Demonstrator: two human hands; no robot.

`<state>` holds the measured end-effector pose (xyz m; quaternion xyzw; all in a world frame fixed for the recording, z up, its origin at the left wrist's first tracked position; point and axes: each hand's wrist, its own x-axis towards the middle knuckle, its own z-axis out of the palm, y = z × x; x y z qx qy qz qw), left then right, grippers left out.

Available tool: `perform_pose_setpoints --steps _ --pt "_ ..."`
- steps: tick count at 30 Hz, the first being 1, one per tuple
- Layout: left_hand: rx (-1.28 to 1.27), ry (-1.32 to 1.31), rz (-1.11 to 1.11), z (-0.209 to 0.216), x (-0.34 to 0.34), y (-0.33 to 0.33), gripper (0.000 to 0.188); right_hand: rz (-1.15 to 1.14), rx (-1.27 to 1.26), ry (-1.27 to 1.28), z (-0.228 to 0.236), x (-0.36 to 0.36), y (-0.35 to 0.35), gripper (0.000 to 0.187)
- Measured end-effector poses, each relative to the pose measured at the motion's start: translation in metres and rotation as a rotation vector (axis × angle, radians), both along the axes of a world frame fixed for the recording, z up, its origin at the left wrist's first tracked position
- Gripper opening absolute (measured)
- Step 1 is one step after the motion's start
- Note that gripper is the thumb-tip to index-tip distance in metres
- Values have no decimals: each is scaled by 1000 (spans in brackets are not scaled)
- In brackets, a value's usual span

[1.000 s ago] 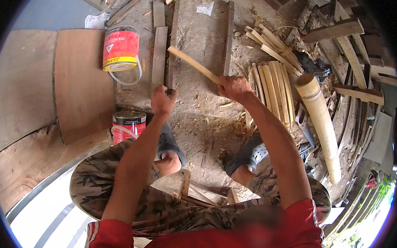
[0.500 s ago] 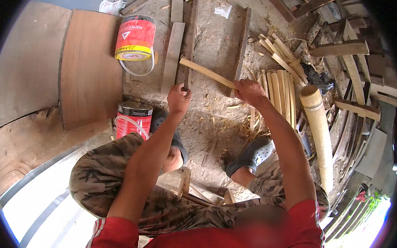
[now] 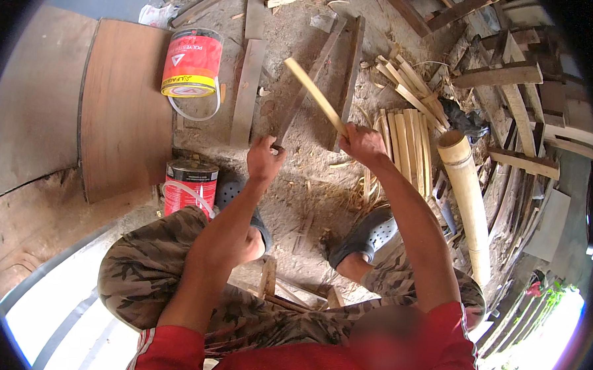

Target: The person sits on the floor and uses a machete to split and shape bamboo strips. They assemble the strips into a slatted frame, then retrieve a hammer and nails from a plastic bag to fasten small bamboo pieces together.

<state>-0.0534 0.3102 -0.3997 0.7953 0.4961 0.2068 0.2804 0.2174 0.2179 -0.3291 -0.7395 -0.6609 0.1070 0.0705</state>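
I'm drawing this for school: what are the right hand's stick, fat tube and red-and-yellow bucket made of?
Stick in the right hand: pale and unpainted, so bamboo or wood. Tube: likely bamboo, smooth and unpainted, with a hollow end and ringed joints. Bucket: metal or plastic, I can't tell; its coloured outside looks shiny.

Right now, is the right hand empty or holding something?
Holding: the right hand grips one end of a pale strip; the rest sticks out.

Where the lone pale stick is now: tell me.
In the head view's upper middle, the stick is held in the right hand, pointing up and left, left of the row of slats.
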Motion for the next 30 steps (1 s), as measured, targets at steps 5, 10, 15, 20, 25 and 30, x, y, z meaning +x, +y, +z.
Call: perform_pose_setpoints --steps 5,10,15,20,25,30 --pt "-1 56 -16 2 9 0 33 109 -141 7 -11 -17 17 28" --pt "-79 252 -32 11 17 3 37 156 -151 41 -17 -2 5 31" --pt "-63 230 37 7 6 17 33 81 -387 66 -8 11 -6 29" --pt "-23 192 75 6 8 21 30 37 -245 91 -14 17 -28 23" --pt "-101 229 89 12 11 24 32 83 -412 -27 -9 30 -38 27" --pt "-93 140 67 12 10 20 42 110 -352 -36 -10 36 -49 23"
